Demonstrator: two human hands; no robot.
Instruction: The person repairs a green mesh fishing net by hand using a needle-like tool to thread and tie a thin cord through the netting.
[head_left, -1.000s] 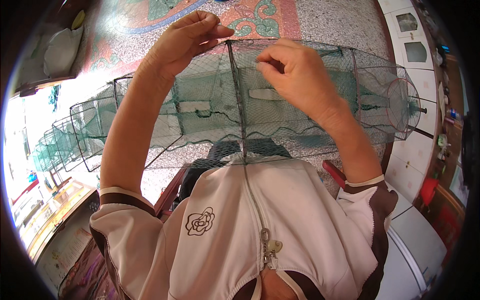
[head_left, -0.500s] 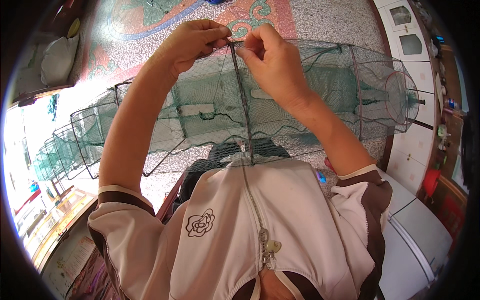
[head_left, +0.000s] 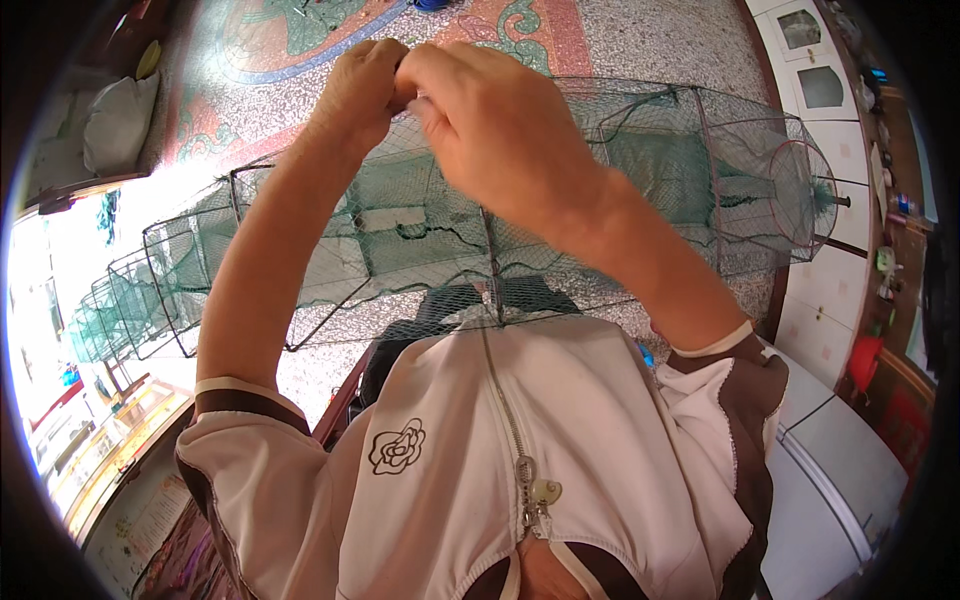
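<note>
Green netting tube (head_left: pixel 655 165): dark-ribbed, extends crosswise over speckled floor (head_left: pixel 660 40).
Right hand (head_left: pixel 505 135): fingers curled by the tube's far edge.
Left hand (head_left: pixel 362 95): fingers bent, just beside the right's, partly hidden; whether either hand pinches anything cannot be told.

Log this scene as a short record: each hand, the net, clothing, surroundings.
Left hand: left hand raised at the net's far edge, fingertips hidden
Right hand: right hand beside it, overlapping it in view, fingers curled; anything pinched between them cannot be made out
Net: long green mesh net on dark frames, stretching left to right in front of the person
Clothing: cream top with brown trim, front zip and rose outline
Surroundings: speckled floor with coloured patterns; white cabinets at right
</note>
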